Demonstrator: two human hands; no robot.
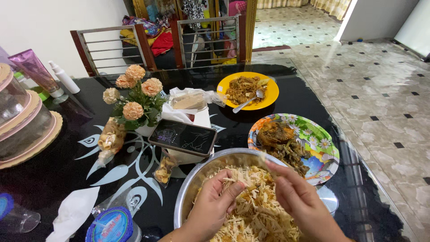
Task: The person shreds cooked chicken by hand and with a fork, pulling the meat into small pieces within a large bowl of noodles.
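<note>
A steel bowl full of pale shredded strips stands at the near edge of a black glass table. My left hand rests inside the bowl, its fingers pinched around a bunch of the shreds. My right hand hovers over the bowl's right side, thumb and fingers pinching a small piece of the shreds. Both hands touch the food and are close to each other.
A floral plate with dark cooked food is right of the bowl. A yellow plate with food and a spoon is farther back. A phone, flowers, snack bags, stacked clear containers, bottles and two chairs surround them.
</note>
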